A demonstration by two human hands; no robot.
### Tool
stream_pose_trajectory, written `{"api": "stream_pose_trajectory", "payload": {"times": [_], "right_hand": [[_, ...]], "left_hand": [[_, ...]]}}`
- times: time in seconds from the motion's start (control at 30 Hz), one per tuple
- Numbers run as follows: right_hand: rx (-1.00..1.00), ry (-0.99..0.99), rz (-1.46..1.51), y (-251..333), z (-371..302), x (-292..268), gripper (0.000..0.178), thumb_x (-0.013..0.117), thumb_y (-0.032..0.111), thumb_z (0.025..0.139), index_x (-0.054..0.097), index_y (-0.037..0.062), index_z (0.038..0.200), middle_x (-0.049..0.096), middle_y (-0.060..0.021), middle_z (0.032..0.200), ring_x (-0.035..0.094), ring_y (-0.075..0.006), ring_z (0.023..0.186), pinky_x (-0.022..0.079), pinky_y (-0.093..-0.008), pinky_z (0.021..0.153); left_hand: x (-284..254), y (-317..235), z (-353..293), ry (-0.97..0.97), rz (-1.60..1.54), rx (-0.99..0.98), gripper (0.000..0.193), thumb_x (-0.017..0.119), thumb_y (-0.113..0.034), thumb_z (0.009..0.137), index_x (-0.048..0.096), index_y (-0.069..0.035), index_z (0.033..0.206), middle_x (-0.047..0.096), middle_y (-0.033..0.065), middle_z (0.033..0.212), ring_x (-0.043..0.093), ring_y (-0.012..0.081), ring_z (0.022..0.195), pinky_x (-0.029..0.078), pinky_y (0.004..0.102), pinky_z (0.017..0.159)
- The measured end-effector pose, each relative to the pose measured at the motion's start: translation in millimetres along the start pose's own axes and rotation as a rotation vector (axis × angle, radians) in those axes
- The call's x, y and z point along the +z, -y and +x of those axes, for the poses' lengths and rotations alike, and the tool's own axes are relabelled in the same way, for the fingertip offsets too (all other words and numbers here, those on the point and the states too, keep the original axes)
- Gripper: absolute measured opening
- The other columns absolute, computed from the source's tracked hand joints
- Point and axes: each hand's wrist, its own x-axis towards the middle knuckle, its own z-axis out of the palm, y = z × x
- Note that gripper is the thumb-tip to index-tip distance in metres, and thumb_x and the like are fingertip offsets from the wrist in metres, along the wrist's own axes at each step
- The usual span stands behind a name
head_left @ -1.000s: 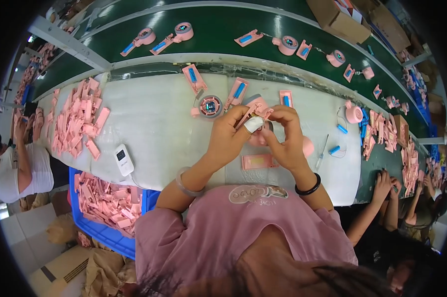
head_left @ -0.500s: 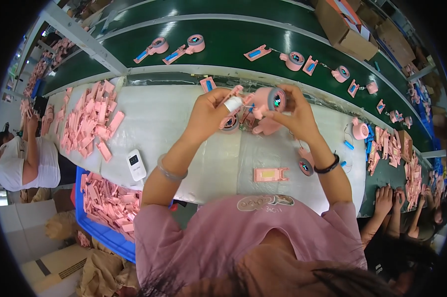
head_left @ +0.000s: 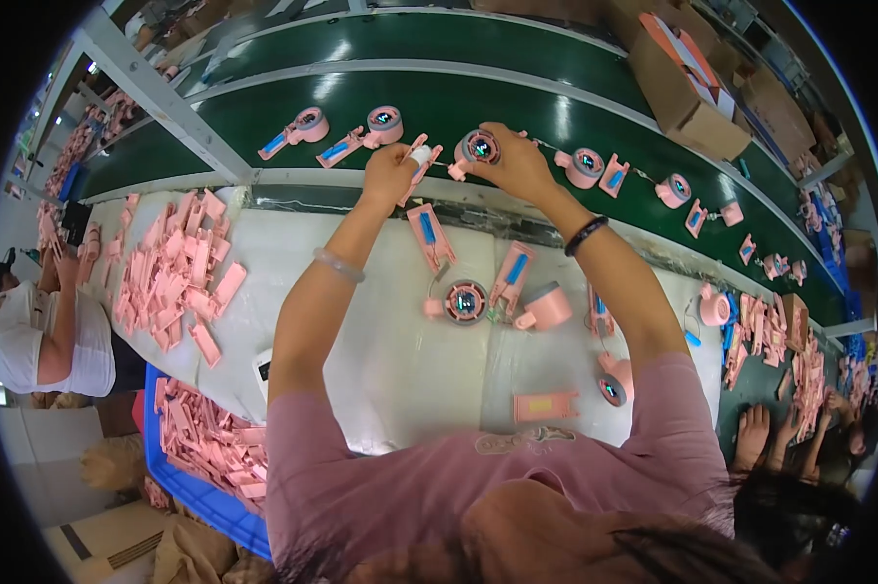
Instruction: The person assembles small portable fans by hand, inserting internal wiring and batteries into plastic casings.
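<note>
Over the near edge of the green conveyor belt, my left hand [head_left: 390,173] pinches a long pink handle shell [head_left: 433,160]. A white wrap covers one fingertip. My right hand [head_left: 513,165] grips a round pink housing [head_left: 481,147] with a dark, partly lit round centre facing up. The two parts are close together; whether a wire joins them is hard to see. Below my hands on the table are a pink shell with a blue cylinder [head_left: 428,237], a round housing [head_left: 464,303], another such shell [head_left: 512,275] and a housing on its side [head_left: 548,308].
Several pink housings and shells lie along the green belt [head_left: 264,122]. Loose pink shells pile up [head_left: 176,258] on the table's left, and a blue bin [head_left: 200,499] of them stands below. A cardboard box [head_left: 687,97] is at the far right. Other people work on both sides.
Both hands have moved forward from above the table to the belt, carrying the shell and the round housing. The parts on the table beneath are now uncovered.
</note>
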Motion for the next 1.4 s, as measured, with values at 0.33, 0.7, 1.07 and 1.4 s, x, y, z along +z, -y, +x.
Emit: {"api": "stream_pose_trajectory", "payload": {"times": [0.33, 0.7, 1.07, 1.4], "right_hand": [[-0.153, -0.082, -0.169, -30, 37, 48, 0.062, 0.071, 0.022, 0.074, 0.043, 0.0055, 0.127, 0.051, -0.0173, 0.124, 0.048, -0.0364, 0.115, 0.04, -0.0427, 0.095], [-0.171, -0.091, -0.073, -65, -69, -48, 0.041, 0.067, 0.01, 0.076, 0.055, 0.0017, 0.114, 0.055, -0.0172, 0.117, 0.051, -0.035, 0.111, 0.04, -0.0398, 0.095], [-0.098, -0.002, 0.071, -62, -86, -49, 0.032, 0.065, 0.005, 0.077, 0.059, 0.0025, 0.109, 0.058, -0.0158, 0.113, 0.053, -0.0325, 0.109, 0.04, -0.0374, 0.093], [-0.198, 0.057, 0.16, -30, -60, -14, 0.027, 0.064, 0.005, 0.077, 0.06, 0.0034, 0.103, 0.058, -0.0169, 0.109, 0.052, -0.0332, 0.11, 0.042, -0.0402, 0.092]], "left_hand": [[16, 35, 83, -0.12, 0.234, -0.105, 0.031, 0.064, -0.026, 0.081, 0.065, 0.002, 0.07, 0.063, 0.0135, 0.064, 0.06, 0.0202, 0.058, 0.044, 0.0327, 0.055], [-53, -3, 68, -0.433, 0.765, 0.251, 0.02, 0.055, -0.022, 0.085, 0.065, -0.009, 0.096, 0.066, 0.0164, 0.084, 0.064, 0.0335, 0.079, 0.049, 0.0413, 0.068], [-114, 64, 94, -0.114, 1.179, -0.144, 0.03, 0.052, -0.027, 0.082, 0.06, -0.012, 0.107, 0.061, 0.0134, 0.112, 0.053, 0.0343, 0.112, 0.037, 0.052, 0.093], [-146, 91, 125, -0.034, 0.907, -0.367, 0.04, 0.066, -0.037, 0.068, 0.067, -0.004, 0.089, 0.065, 0.0182, 0.094, 0.063, 0.033, 0.089, 0.047, 0.0397, 0.078]]}}
